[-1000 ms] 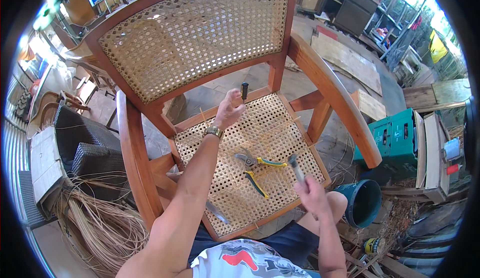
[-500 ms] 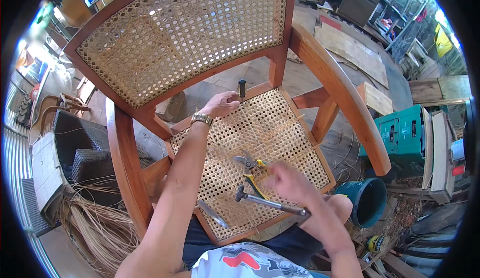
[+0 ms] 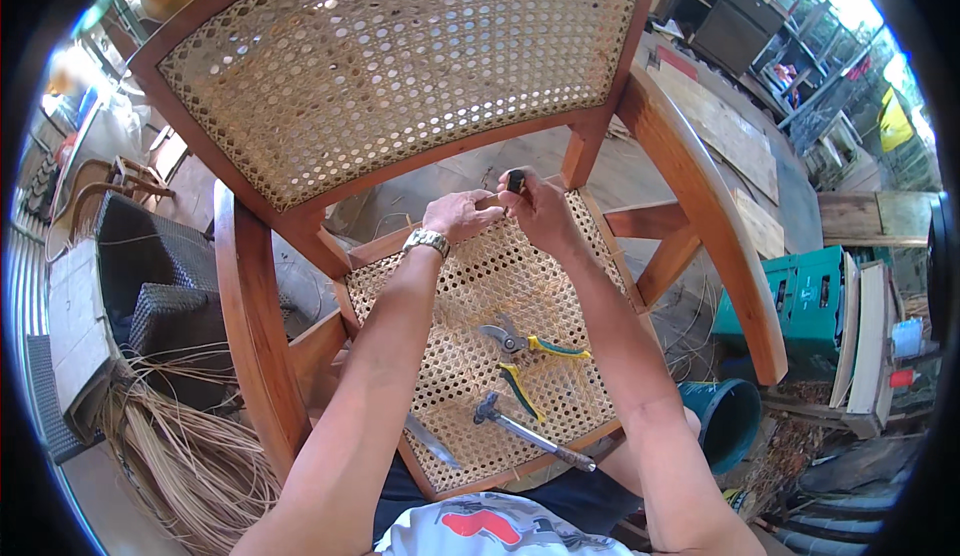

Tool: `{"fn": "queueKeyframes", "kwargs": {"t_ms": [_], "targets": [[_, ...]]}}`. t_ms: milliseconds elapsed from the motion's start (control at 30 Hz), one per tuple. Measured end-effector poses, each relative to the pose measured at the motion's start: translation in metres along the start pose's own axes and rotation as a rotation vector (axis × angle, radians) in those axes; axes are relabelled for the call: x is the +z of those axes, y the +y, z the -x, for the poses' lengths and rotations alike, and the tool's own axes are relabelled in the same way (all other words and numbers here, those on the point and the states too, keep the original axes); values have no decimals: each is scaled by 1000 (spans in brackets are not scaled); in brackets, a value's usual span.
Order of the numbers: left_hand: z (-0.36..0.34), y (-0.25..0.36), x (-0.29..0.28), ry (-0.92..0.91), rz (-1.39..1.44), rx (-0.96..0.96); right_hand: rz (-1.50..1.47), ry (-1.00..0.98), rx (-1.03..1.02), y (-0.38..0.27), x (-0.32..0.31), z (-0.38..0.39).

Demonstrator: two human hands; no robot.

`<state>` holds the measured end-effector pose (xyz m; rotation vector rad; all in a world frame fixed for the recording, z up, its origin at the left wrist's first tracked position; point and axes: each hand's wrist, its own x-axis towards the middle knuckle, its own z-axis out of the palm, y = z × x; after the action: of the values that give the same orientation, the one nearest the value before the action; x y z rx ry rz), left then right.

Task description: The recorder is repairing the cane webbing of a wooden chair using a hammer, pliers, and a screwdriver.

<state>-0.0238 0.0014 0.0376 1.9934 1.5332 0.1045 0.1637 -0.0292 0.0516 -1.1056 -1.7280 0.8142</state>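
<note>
A wooden armchair's woven cane seat lies before me. At its back edge, my right hand is closed round the black handle of an upright tool; its tip is hidden. My left hand, with a metal watch on the wrist, is right beside it, fingers pressed together at the rear rail. Whatever they pinch is too small to make out. On the seat lie pruning shears with yellow-green grips, a hammer with a metal shaft, and a flat blade near the front left.
The cane backrest rises beyond my hands, and curved armrests flank the seat. A bundle of cane strands lies at lower left. To the right stand a green crate and a teal bucket.
My right hand has moved from above the hammer and shears to the seat's back edge and grasped the black-handled tool. My left hand stays at the back edge. The view has shifted slightly.
</note>
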Motion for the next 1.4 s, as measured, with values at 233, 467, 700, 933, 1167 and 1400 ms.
{"fn": "queueKeyframes", "kwargs": {"t_ms": [233, 467, 700, 933, 1167, 1400], "targets": [[-5, -8, 3, 81, -37, -22, 9, 405, -73, -52, 5, -10], [-4, 12, -5, -49, -2, -127, 277, 347, 96, -55, -48, -13], [-4, 6, -9, -61, 56, -130, 232, 321, 313, -24, -36, 3], [-10, 2, -11, -83, 133, -156, 176, 394, 231, -13, -26, 4], [-8, 4, -7, -25, 108, -161, 303, 316, 162, -23, -25, 3], [-18, -9, -4, -30, 123, -147, 468, 75, -51, -25, -2, -13]]}}
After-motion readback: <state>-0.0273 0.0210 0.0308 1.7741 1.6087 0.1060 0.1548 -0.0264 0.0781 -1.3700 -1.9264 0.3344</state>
